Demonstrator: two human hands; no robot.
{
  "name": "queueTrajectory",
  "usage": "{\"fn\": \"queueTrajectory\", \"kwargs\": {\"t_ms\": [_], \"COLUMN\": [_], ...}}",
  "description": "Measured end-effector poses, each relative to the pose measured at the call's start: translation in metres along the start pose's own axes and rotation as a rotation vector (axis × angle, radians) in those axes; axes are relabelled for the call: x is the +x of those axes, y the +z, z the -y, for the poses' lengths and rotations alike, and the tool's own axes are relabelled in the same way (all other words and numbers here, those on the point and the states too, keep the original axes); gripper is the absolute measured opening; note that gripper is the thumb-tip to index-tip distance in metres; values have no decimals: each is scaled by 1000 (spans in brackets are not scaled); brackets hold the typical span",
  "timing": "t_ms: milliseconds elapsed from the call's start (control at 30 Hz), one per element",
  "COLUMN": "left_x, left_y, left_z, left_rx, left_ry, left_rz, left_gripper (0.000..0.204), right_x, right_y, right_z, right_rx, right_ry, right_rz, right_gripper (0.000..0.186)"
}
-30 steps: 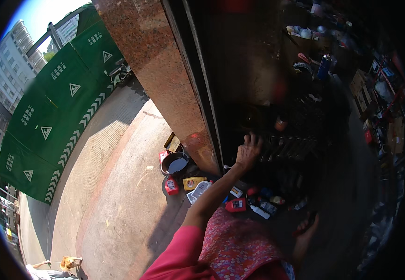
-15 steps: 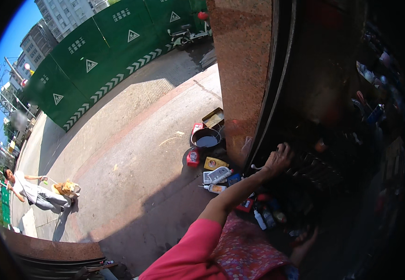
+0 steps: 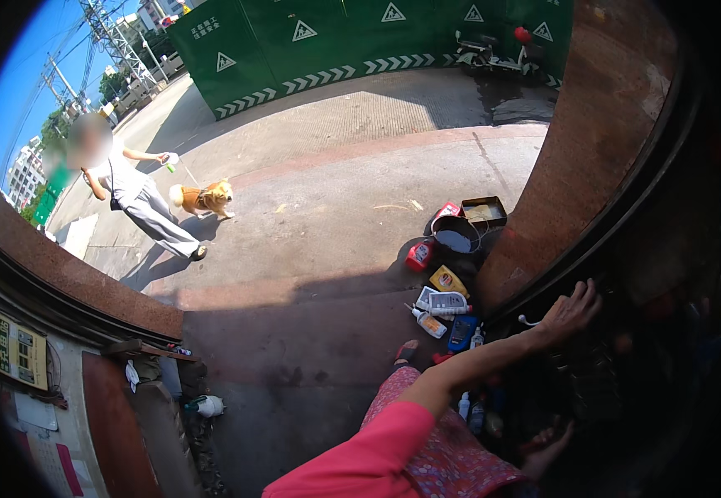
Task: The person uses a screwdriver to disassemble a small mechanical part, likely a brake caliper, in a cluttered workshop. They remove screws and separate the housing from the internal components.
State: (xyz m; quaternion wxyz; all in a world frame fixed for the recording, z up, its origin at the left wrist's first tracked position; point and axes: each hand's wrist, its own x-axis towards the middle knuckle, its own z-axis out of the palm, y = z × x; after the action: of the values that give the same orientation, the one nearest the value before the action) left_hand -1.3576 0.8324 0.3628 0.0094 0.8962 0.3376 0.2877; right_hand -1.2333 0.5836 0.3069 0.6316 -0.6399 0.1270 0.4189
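My left arm in a pink sleeve stretches to the right. At its end, my left hand (image 3: 572,313) is open, its fingers extended and slightly bent against a dark, shadowed surface beside the door frame. A small white hook-like piece (image 3: 528,321) is close to its wrist. Lower down, my right hand (image 3: 548,448) is in deep shadow, thumb raised and fingers bent; whether it holds anything is hidden. Between my arm and the pillar lie several bottles: a grey-white bottle (image 3: 448,304), a white bottle (image 3: 429,324), a blue container (image 3: 461,333) and a yellow container (image 3: 448,281).
A dark basin (image 3: 457,240), a square tin (image 3: 483,212) and a red jug (image 3: 418,256) stand by the stone pillar (image 3: 601,124). Outside, a person (image 3: 140,187) walks a tan dog (image 3: 202,197). A scooter (image 3: 493,55) is parked by the green fence (image 3: 335,41).
My view has swung left, showing more of the doorway's left side. The person and dog have moved along the pavement. My left hand stays near the door frame, its fingers slightly straighter.
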Motion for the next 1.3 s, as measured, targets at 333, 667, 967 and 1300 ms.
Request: {"fn": "queueTrajectory", "kwargs": {"t_ms": [333,667,967,1300], "left_x": [-67,-208,-236,-205], "left_y": [-14,-54,-112,-128], "left_z": [51,150,158,142], "left_rx": [-67,-1285,-2227,-2161], "left_ry": [-48,-988,-1084,-978], "left_rz": [-45,-97,122,331], "left_gripper": [50,45,39,42], "right_x": [-4,-70,-130,-142], "right_y": [-4,105,210,254], "right_z": [-22,-43,-48,-66], "right_rx": [255,12,-567,-1069], "right_ry": [196,-67,-644,-1431], "right_rz": [553,344,735,787], "right_gripper": [33,47,33,43]}}
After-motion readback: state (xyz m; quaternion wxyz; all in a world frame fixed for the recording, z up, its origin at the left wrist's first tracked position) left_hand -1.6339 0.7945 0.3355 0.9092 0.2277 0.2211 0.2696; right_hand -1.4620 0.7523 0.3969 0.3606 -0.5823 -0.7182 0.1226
